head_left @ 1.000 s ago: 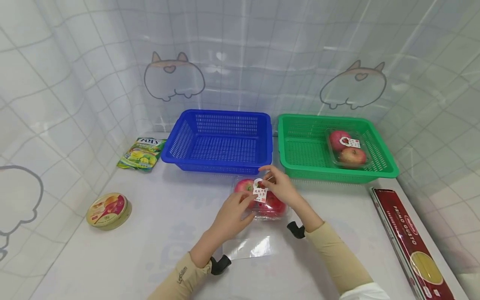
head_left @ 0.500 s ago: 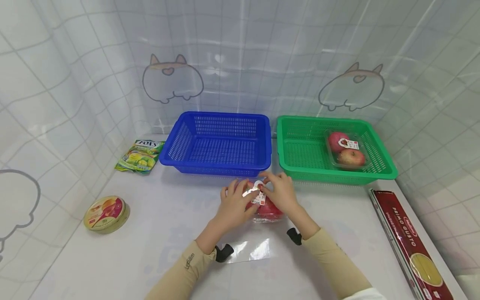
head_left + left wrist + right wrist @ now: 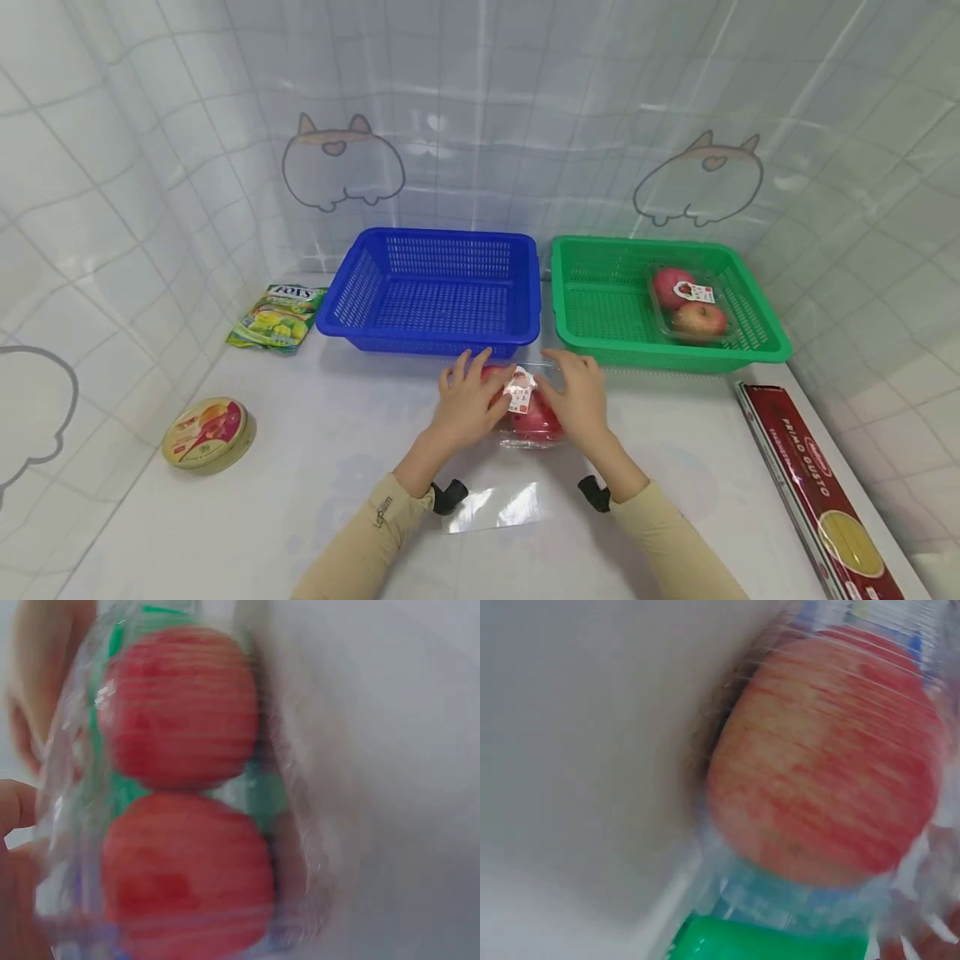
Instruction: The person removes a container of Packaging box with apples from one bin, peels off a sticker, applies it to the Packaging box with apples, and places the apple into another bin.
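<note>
A clear plastic box of apples (image 3: 531, 417) with a white label (image 3: 519, 390) rests on the table in front of the blue basket (image 3: 427, 343). Splayed over the box's left part, my left hand (image 3: 461, 410) rests its fingers on the lid, one overlapping the label. My right hand (image 3: 585, 402) lies at the box's right part, thumb beside the label and fingers toward the far corner. In the left wrist view a red apple (image 3: 180, 705) shows through the plastic. The right wrist view is blurred and shows another apple (image 3: 825, 757) behind the box wall.
Behind on the right, a green basket (image 3: 600, 354) holds another pack of apples (image 3: 699, 320). On the left are a Fox's candy bag (image 3: 277, 318) and a round tin (image 3: 208, 433). A red spaghetti box (image 3: 821, 483) lies far right. Clear film (image 3: 491, 507) lies near the wrists.
My left hand has moved forward over the lid and its fingers have spread. My right hand has shifted to the right, off the label. The box has stayed in place.
</note>
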{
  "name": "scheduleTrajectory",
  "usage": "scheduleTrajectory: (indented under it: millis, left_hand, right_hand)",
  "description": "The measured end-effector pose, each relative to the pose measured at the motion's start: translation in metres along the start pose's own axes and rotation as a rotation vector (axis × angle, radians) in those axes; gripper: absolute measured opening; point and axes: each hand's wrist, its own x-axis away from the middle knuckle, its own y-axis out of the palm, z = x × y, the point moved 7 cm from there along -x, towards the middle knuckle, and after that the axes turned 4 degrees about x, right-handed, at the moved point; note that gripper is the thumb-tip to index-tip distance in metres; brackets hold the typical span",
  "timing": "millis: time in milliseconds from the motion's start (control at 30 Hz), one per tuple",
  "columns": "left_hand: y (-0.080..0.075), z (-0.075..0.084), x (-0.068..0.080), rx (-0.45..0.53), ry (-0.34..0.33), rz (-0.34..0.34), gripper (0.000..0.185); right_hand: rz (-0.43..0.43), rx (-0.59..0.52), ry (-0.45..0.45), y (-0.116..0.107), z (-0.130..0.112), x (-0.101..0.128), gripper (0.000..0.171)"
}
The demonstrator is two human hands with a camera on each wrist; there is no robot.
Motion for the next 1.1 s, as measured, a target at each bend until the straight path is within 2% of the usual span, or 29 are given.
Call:
scheduleTrajectory:
  millis: [100,167,333,467,567,700,900,1000,1100]
  left_hand:
    - [-0.007,-0.011,0.006,0.153,-0.053,0.031,0.048]
    - [-0.008,-0.022,0.011,0.277,-0.119,0.040,0.051]
    - [0.001,-0.046,0.018,0.506,-0.309,0.046,0.060]
    - [0.011,-0.051,0.018,0.679,-0.336,0.042,0.063]
    - [0.020,-0.050,0.015,0.805,-0.332,0.033,0.065]
    - [0.027,-0.047,0.013,0.868,-0.342,0.048,0.066]
    - [0.029,-0.043,0.019,0.949,-0.405,0.105,0.068]
    - [0.029,-0.041,0.024,1.007,-0.449,0.106,0.069]
    - [0.024,-0.035,0.029,1.082,-0.464,0.113,0.069]
  right_hand:
    - [-0.028,-0.160,0.121,-0.007,0.016,0.009,0.045]
    - [-0.075,-0.293,0.208,-0.006,0.028,0.017,0.054]
    - [-0.275,-0.594,0.406,0.010,0.046,0.034,0.071]
    - [-0.403,-0.735,0.508,0.022,0.047,0.044,0.075]
    - [-0.454,-0.796,0.537,0.029,0.043,0.047,0.074]
    - [-0.483,-0.821,0.556,0.035,0.035,0.047,0.077]
    - [-0.469,-0.837,0.609,0.036,0.025,0.051,0.084]
    - [-0.459,-0.847,0.617,0.029,0.021,0.055,0.084]
    - [-0.435,-0.862,0.612,0.019,0.017,0.057,0.081]
